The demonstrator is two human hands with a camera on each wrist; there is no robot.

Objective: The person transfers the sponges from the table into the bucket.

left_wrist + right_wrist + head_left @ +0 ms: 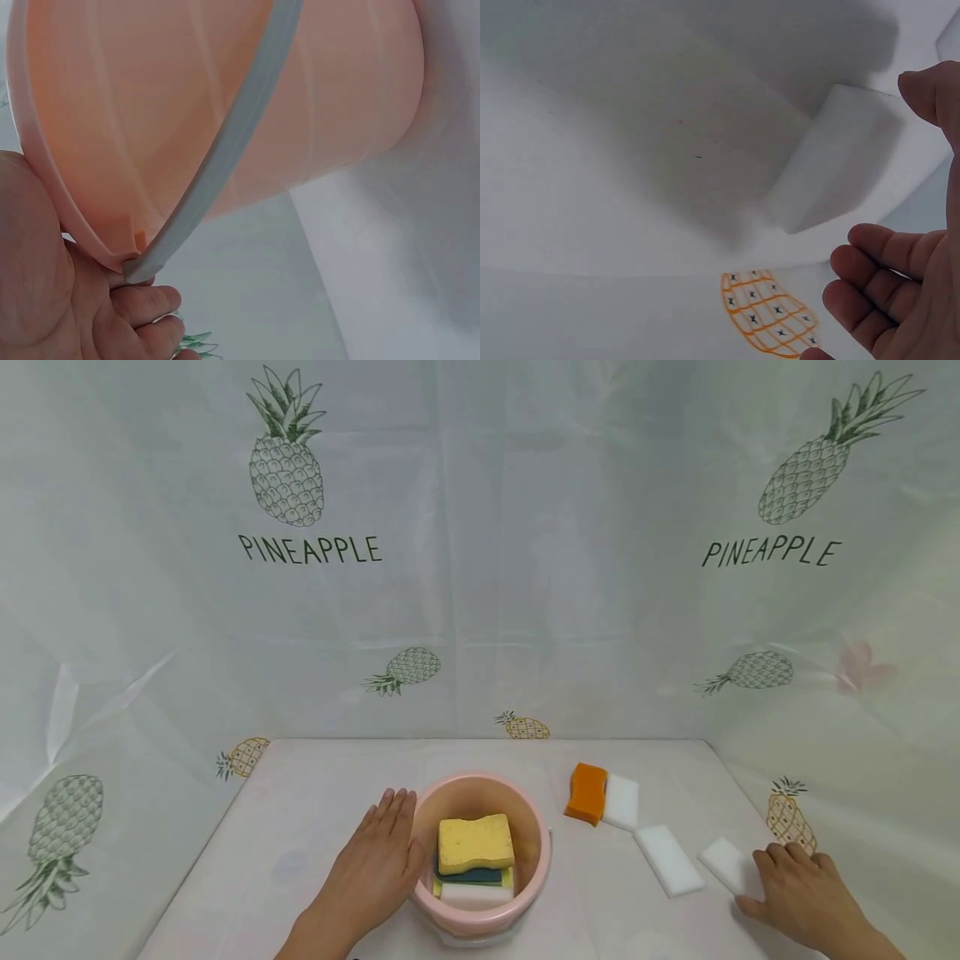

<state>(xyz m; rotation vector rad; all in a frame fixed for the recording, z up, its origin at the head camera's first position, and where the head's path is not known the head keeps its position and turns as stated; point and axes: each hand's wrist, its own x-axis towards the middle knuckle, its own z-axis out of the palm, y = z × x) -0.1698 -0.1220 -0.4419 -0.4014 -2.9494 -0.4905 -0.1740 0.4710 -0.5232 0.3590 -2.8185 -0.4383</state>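
A pink bucket (538,893) with a grey handle (225,150) stands at the front middle. In it lie a yellow sponge (474,843) on top, a dark green piece (480,875) below, and a white block (476,897). My left hand (378,860), fingers straight, rests against the bucket's left rim, beside the handle joint in the left wrist view. At the right, my right hand (798,885) hovers at the near end of a white sponge block (726,862). In the right wrist view its thumb and fingers are parted around that block (840,161), nothing between them.
Left of the right hand lies a longer white sponge block (669,860). Farther back, an orange sponge (587,793) lies beside another white block (621,802). A pineapple-print sheet (480,568) rises behind the pale table (315,777) and along both sides.
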